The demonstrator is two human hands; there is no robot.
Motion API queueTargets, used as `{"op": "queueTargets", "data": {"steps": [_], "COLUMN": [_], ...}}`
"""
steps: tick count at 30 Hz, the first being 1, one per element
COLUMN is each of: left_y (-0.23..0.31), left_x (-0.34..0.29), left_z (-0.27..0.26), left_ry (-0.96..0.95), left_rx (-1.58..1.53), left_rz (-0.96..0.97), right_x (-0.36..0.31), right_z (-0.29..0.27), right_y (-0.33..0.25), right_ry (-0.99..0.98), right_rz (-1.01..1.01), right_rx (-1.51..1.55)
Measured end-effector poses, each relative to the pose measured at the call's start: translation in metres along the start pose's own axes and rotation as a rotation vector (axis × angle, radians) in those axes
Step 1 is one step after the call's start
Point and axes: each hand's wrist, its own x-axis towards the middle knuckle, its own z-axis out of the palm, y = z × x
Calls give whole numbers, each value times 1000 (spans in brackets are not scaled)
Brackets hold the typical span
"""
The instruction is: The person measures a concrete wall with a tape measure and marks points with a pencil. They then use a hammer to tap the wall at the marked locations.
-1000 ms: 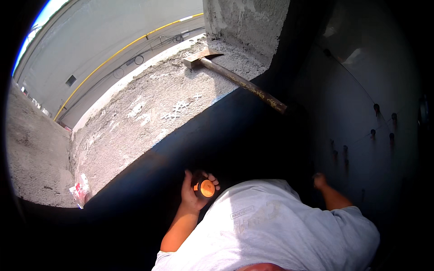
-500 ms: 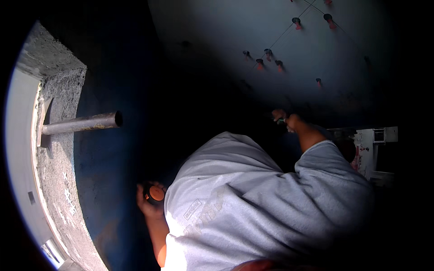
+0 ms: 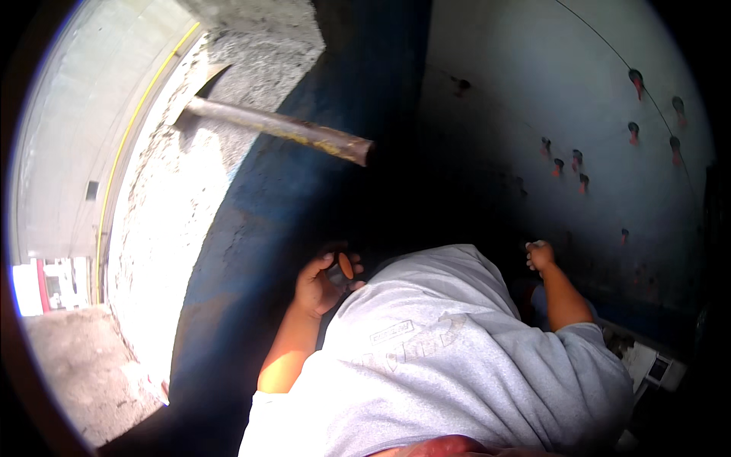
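My left hand is curled round a dark, rounded object with an orange disc face, which looks like a tape measure, beside the left of my grey shirt. My right hand, beyond the shirt on the right, is closed, and a small pale bit shows at its fingers; what it grips is too small to name. A pick-ended hammer with a worn metal tube handle rests on the rough concrete ledge. Its handle juts out over the dark blue wall, above my left hand.
Large pale tiles with dark joints stand at the right, with several red-and-black tile levelling clips sticking out. The blue wall runs below the ledge. Outside at the far left lies bright ground. A pale boxy thing is at the lower right.
The view has swung, so ledge, hammer and tiles appear further right. My left hand has come up, with the orange face turned more edge-on. My right hand sits lower in the picture.
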Motion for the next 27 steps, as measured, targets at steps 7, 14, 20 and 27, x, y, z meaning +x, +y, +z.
{"op": "queueTargets", "data": {"steps": [7, 14, 20, 27], "left_y": [-9, 17, 51, 78], "left_x": [-58, -173, -278, -374], "left_z": [1, 15, 12, -50], "left_ry": [68, 275, 654, 1593], "left_rx": [198, 720, 985, 1345], "left_rz": [261, 773, 1367, 1346], "right_x": [-58, -229, -320, -363], "right_z": [111, 140, 153, 190], "right_y": [-207, -412, -479, -491], "right_ry": [-175, -495, -668, -677], "right_rz": [-718, -1193, -1463, -1540], "right_rx": [-261, 136, -17, -288]}}
